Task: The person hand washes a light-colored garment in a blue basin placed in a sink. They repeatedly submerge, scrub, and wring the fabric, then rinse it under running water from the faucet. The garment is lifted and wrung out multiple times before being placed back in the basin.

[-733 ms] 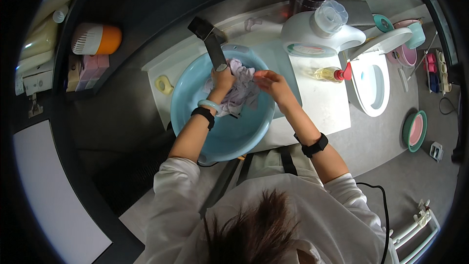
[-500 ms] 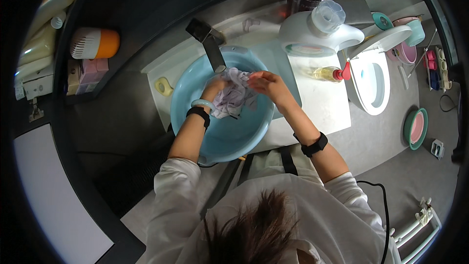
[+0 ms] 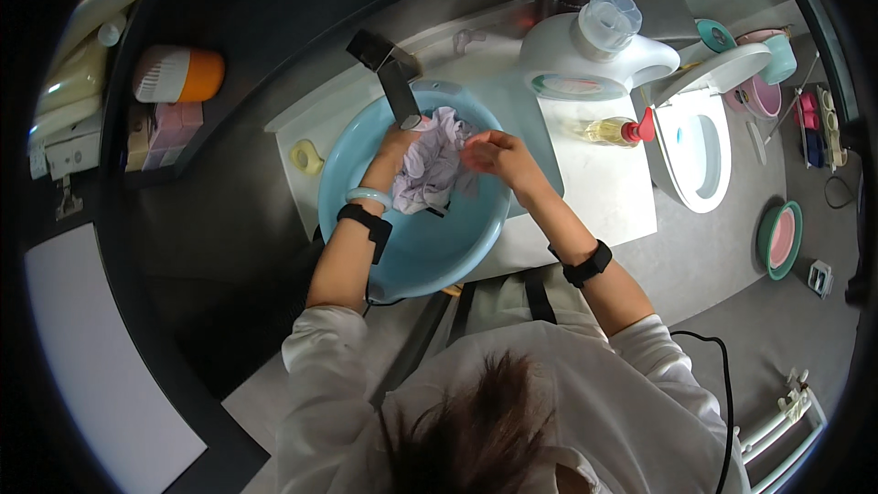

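Note:
A light blue plastic basin (image 3: 430,261) holds a crumpled pale lilac cloth (image 3: 430,174), bunched in its far middle. Over the basin's far left part reaches a dark square tap (image 3: 398,96), its spout end just above my left hand (image 3: 393,144). That hand lies against the cloth's left edge, its fingers partly hidden by the spout and the fabric. At the cloth's right side is my right hand (image 3: 497,157), fingers loosely bent and apart, the tips close to the fabric. Whether they touch it I cannot tell.
On the white counter right of the basin stand a large white jug (image 3: 581,59) and a clear pump bottle (image 3: 613,132) with a red top. A yellow ring-shaped item (image 3: 306,157) lies left of the basin. Farther right is a toilet (image 3: 700,151) with its lid raised.
My left hand has shifted a little away from me and left, to just under the spout. The cloth has moved slightly and changed shape. My right hand has barely moved.

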A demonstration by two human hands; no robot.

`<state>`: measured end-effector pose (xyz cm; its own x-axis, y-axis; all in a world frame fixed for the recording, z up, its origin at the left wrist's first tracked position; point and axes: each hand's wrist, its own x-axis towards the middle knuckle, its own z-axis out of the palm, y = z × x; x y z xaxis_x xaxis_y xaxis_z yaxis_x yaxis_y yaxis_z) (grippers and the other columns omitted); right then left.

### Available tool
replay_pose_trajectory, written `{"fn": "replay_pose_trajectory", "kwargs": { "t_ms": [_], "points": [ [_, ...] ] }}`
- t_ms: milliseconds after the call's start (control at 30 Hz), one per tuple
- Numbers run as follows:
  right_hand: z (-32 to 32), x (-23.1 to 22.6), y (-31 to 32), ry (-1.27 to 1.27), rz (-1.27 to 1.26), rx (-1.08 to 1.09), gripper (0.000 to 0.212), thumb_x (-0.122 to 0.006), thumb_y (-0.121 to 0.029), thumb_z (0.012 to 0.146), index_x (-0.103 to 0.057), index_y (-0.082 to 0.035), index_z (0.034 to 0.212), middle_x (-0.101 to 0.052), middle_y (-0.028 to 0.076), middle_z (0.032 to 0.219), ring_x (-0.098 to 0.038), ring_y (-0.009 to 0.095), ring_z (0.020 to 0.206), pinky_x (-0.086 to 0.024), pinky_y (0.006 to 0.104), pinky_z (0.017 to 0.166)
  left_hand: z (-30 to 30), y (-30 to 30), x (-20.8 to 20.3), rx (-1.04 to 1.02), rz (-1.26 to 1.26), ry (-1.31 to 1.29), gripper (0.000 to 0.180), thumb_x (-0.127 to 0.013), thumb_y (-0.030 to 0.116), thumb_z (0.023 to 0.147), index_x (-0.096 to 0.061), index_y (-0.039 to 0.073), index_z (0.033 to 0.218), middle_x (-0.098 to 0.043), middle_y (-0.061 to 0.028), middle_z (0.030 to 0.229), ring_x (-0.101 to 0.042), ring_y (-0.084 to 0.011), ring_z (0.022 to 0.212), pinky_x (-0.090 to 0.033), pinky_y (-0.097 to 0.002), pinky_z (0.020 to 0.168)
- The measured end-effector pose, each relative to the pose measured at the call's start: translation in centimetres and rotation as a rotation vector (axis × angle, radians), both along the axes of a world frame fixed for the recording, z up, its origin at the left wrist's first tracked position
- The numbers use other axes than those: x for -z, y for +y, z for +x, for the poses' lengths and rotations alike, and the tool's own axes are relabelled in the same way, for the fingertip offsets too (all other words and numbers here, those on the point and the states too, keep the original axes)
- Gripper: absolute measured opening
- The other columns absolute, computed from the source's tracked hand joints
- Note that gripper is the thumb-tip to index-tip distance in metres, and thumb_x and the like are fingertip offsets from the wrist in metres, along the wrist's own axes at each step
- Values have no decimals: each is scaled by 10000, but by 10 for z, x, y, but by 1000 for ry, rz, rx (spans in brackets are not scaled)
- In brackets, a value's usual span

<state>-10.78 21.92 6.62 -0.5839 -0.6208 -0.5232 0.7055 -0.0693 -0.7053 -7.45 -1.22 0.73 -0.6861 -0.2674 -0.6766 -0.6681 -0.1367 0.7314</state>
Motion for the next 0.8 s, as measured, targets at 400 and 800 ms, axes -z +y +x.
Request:
{"fn": "replay_pose_trajectory", "kwargs": {
  "t_ms": [400, 800],
  "points": [
    [-5, -3, -66, -20, 237, -142, 233, -494, -233, 873, -541, -84, 1045, -537, 31, 999, -485, 157, 911, -370, 340, 806, 86, 30, -167, -101, 168, 156, 174, -408, -113, 705, -470, 34, 775, -515, -151, 1121, -528, -227, 931, -457, -306, 760],
    [34, 42, -87, -497, -477, -271, 553, -548, -412, 818, -454, -60, 1234, -466, 73, 1263, -486, 184, 1097, -418, 314, 873, 115, 21, -192, -379, 199, 428, 142, -462, 54, 749, -501, 58, 886, -537, -106, 1065, -509, -242, 1003, -410, -368, 889]
  ]
}}
